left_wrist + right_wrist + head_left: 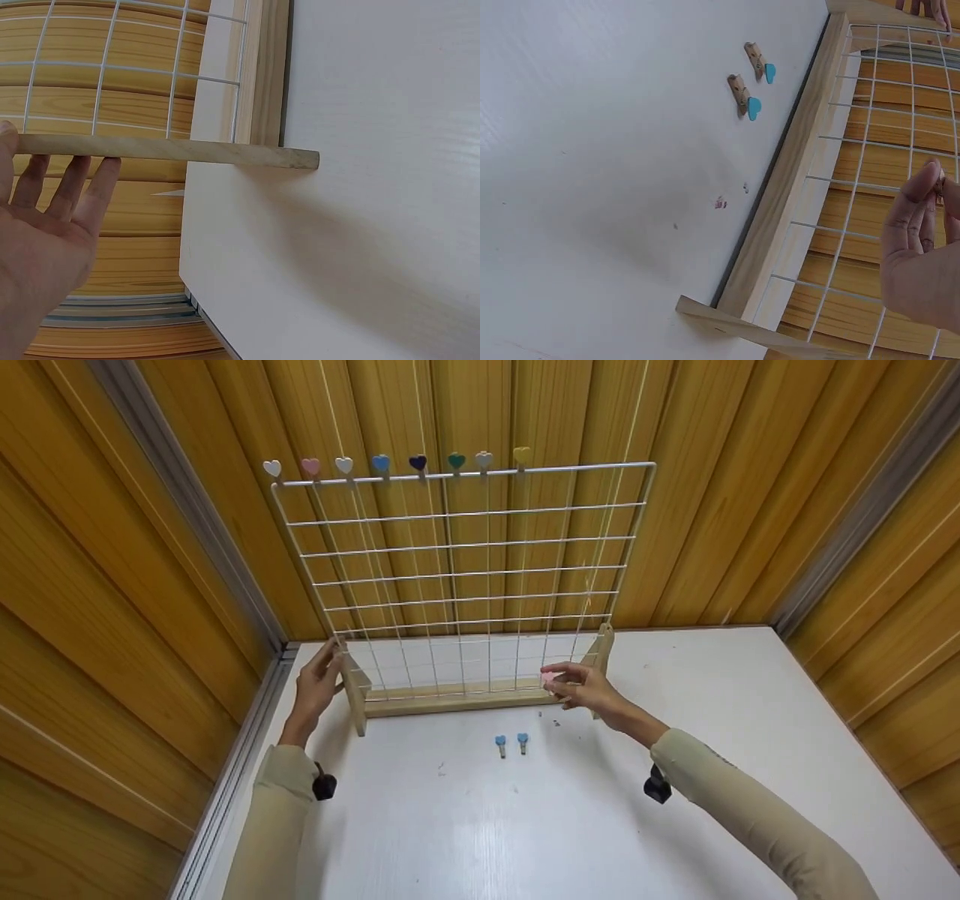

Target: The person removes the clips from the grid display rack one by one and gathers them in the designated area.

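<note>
In the head view my right hand pinches a pink heart clothespin in front of the lower right of the white wire grid. The right wrist view shows the thumb and fingertips together, mostly hiding the clip. My left hand grips the left side piece of the wooden stand, thumb on one face and fingers on the other. Along the grid's top wire stands a row of several heart clothespins, from a white one at the left to a yellow one.
Two blue heart clothespins lie on the white table before the stand. Small dark and reddish specks mark the tabletop nearby. Wood-patterned panels rise behind and at both sides, with metal rails in the corners.
</note>
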{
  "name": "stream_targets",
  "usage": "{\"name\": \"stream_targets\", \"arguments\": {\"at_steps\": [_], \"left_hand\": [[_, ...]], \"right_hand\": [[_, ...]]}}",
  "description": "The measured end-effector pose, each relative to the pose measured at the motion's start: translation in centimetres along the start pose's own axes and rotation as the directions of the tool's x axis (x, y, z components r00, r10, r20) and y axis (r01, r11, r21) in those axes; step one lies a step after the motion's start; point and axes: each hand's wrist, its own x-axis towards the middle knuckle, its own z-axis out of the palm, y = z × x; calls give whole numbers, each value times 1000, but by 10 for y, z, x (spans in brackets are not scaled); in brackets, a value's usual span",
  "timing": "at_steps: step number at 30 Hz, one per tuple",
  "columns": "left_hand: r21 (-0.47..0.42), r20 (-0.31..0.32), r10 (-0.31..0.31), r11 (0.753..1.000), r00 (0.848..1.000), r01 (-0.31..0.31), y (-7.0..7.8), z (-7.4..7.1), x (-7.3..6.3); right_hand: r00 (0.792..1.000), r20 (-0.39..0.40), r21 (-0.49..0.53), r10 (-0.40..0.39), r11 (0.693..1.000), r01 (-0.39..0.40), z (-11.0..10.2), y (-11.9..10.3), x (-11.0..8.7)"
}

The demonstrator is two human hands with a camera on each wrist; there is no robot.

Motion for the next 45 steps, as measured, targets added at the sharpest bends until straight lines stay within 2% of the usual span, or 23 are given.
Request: {"name": "stream_targets", "arguments": {"at_steps": [9,15,19,25,28,31,36,41,45], "left_hand": [[-13,-2,10,1000,1000,-10,1,2,0],[-29,0,13,999,1000,-13,0,2,0],[-46,-2,18,999,1000,-18,0,3,0],[-49,6,15,999,1000,-14,-1,3,0],[-51,16,-3,999,1000,4,10,3,-5],[-46,13,-9,999,1000,9,10,2,-4],[-1,-18,-12,1000,1000,11,0,1,0],[13,-18,-13,1000,1000,13,1,2,0],[17,-13,-8,1000,1000,8,2,2,-2]], "right_hand": [[997,26,-17,72,997,-72,7,40,-6],[997,53,-97,55,994,-50,20,58,-10],[996,76,-108,49,993,-41,28,66,-9],[996,69,-126,54,991,-45,34,74,-9],[997,72,-118,38,993,-30,34,77,-8],[996,74,-101,38,994,-30,35,81,-6],[996,89,-98,26,995,-18,39,85,-4],[998,61,-137,-13,990,22,40,89,-4],[1000,19,-217,-23,976,27,41,93,-3]]}}
